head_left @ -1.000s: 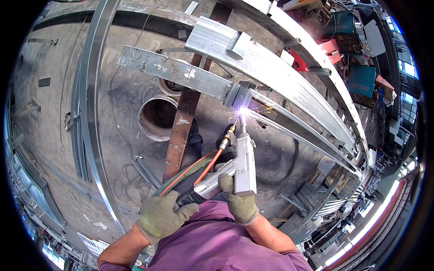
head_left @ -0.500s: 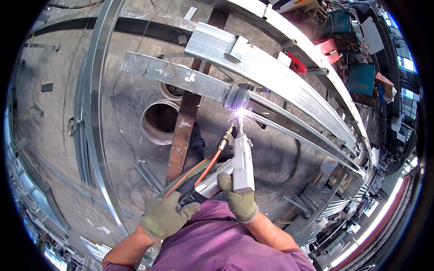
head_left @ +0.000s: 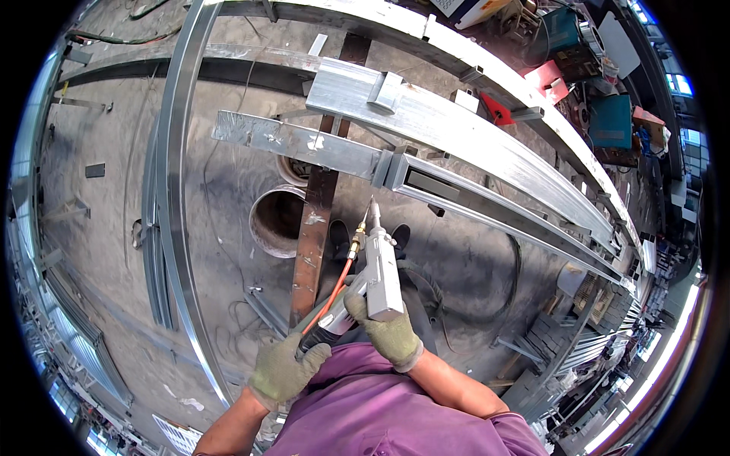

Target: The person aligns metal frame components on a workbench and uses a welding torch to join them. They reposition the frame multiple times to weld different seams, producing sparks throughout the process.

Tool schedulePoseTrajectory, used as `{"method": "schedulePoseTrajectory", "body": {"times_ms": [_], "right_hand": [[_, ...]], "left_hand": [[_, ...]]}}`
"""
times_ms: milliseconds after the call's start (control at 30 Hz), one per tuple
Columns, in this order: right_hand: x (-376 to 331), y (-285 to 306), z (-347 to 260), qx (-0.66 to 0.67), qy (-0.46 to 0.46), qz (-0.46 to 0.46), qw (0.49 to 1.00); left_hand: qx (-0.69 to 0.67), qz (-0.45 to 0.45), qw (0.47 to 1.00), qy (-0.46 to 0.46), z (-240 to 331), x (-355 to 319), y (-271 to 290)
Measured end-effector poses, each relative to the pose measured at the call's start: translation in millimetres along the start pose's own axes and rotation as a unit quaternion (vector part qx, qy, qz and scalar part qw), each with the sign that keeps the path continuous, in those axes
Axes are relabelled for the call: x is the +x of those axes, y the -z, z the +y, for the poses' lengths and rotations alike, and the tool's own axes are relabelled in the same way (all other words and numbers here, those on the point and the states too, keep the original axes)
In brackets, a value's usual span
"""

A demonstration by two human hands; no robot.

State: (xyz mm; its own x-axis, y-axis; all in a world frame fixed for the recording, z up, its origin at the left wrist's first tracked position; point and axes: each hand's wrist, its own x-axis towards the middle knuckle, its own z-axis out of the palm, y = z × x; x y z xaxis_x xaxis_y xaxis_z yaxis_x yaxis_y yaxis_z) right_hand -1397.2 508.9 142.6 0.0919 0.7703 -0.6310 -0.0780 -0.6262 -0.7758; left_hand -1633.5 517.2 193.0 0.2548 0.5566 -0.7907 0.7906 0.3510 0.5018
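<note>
A grey welding gun (head_left: pixel 383 277) with a brass-fitted orange hose (head_left: pixel 331 296) along its side points away from me. My left hand (head_left: pixel 287 369), in an olive work glove, is closed around the gun's black grip. My right hand (head_left: pixel 393 336), gloved alike, holds the gun's body from below and the right. The slim tip sits just short of a joint collar (head_left: pixel 389 169), apart from it. No spark shows there. From this collar a flat metal bar (head_left: pixel 304 144) runs left and a long steel channel (head_left: pixel 502 218) runs right.
A rusty brown beam (head_left: pixel 307 262) lies under the bar, beside a round bucket (head_left: pixel 277 222). A wide galvanized beam (head_left: pixel 449 121) stretches beyond. On the left stands a long shiny rail (head_left: pixel 172 152). Teal machines (head_left: pixel 610 121) are at the far right; my shoes are below the gun.
The bright welding sparks at the joint have gone out. The gun and both hands have drawn back from the joint, the tip shifting left, with the grip unchanged.
</note>
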Motion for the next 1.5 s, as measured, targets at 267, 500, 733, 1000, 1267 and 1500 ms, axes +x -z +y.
{"method": "schedulePoseTrajectory", "body": {"times_ms": [267, 500, 733, 1000, 1267, 1500], "right_hand": [[-30.3, 32.4, -22.6, 0.065, 0.054, 0.019, 0.996], [-64.5, 118.1, 10.7, -0.010, 0.125, 0.047, 0.991], [-119.3, 250.1, 71.4, 0.188, 0.054, 0.106, 0.975], [-202.5, 390.0, 147.3, 0.220, 0.046, 0.277, 0.934], [-202.2, 514.8, 146.7, -0.049, 0.038, 0.379, 0.923], [-180.5, 638.8, 142.2, -0.212, -0.047, 0.381, 0.899]], "left_hand": [[-0.030, 0.006, 0.999, -0.021, 45.7, -16.1, -9.5], [-0.077, 0.018, 0.994, -0.071, 84.3, -14.7, -63.2], [-0.259, 0.126, 0.953, -0.090, 226.5, -11.1, -111.7], [-0.454, -0.120, 0.773, -0.426, 369.2, 48.1, -200.9], [-0.378, -0.059, 0.835, -0.397, 440.7, 107.8, -308.7], [-0.202, -0.077, 0.917, -0.337, 486.8, 171.3, -378.2]]}}
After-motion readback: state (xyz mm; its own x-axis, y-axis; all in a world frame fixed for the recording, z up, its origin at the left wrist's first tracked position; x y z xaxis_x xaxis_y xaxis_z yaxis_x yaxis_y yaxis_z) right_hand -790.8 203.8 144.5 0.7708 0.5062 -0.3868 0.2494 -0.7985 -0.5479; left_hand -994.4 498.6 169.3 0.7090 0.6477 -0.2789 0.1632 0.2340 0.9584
